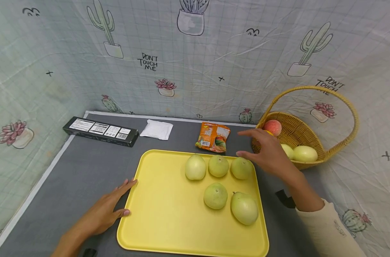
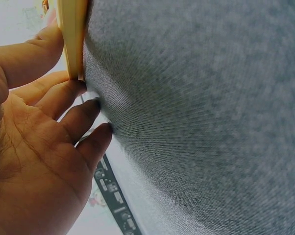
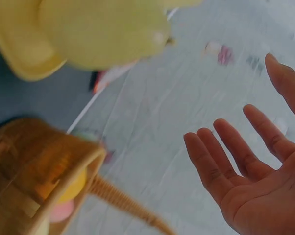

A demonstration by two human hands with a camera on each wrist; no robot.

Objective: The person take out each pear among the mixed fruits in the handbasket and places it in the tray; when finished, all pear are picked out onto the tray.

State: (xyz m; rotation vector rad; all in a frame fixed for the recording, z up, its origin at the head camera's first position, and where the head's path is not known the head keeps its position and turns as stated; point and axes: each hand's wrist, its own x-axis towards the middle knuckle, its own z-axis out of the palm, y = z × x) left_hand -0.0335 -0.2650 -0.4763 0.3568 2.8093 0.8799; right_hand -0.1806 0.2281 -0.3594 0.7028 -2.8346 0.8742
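Observation:
My left hand (image 1: 106,210) rests at the left edge of a yellow tray (image 1: 163,214), thumb and fingertips against the rim with the fingers mostly extended. In the left wrist view, the thumb and index finger of the left hand (image 2: 39,132) meet the tray's side (image 2: 71,39). My right hand (image 1: 267,151) is held in the air between the tray and a wicker basket (image 1: 313,134), fingers spread and holding nothing. Several pale green fruits lie on the tray, among them a pear-shaped one (image 1: 244,208) at the right and a rounder one (image 1: 215,196) beside it.
Inside the basket are a reddish peach (image 1: 273,127), a pale green oblong fruit (image 1: 305,154) and others partly hidden by my right hand. Behind the tray lie a black box (image 1: 100,131), a white packet (image 1: 157,129) and an orange snack bag (image 1: 213,137). A printed cloth backdrop (image 1: 195,64) encloses the table.

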